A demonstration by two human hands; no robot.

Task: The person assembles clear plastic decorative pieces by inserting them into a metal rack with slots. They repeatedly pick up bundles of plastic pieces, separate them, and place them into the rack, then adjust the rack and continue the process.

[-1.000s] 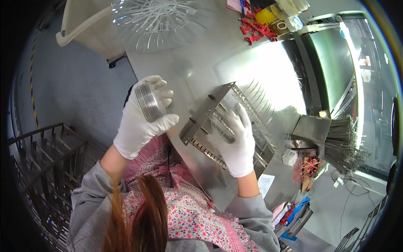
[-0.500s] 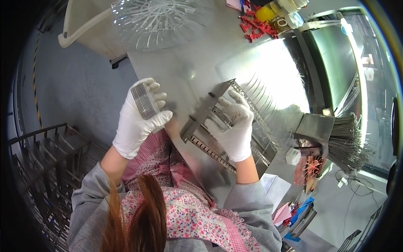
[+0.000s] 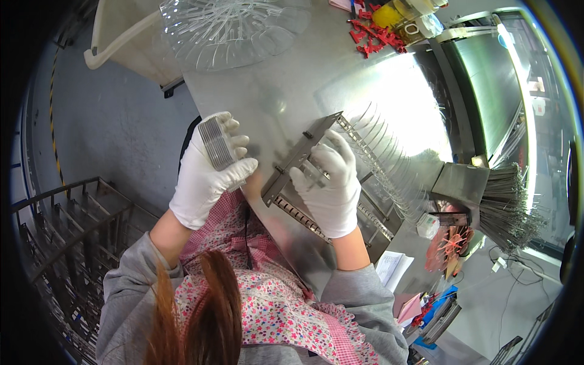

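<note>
Slotted metal rack [image 3: 340, 182]: lies on the steel worktable [image 3: 267, 97], long axis running from 7 o'clock up to 1 o'clock, thin wire tines fanning off its far side.
Right hand [image 3: 328, 185]: white-gloved, fingers curled down onto the rack's near rail, pinching something small there; what exactly, cannot tell.
Left hand [image 3: 207, 173]: white-gloved, closed round a stack of thin clear plates [image 3: 216, 143], thumb across the front, stack held upright off the table.
Key relation: rack sits at 3 o'clock from the left hand, apart from it; right hand is already on the rack, so nearer.
Beyond: clear plastic spoked disc [image 3: 228, 24] at 12 o'clock; red plastic parts [image 3: 374, 33] at 1 o'clock; bundle of metal rods [image 3: 508, 207] at 3 o'clock; dark wire cart [image 3: 67, 243] at 8 o'clock.
</note>
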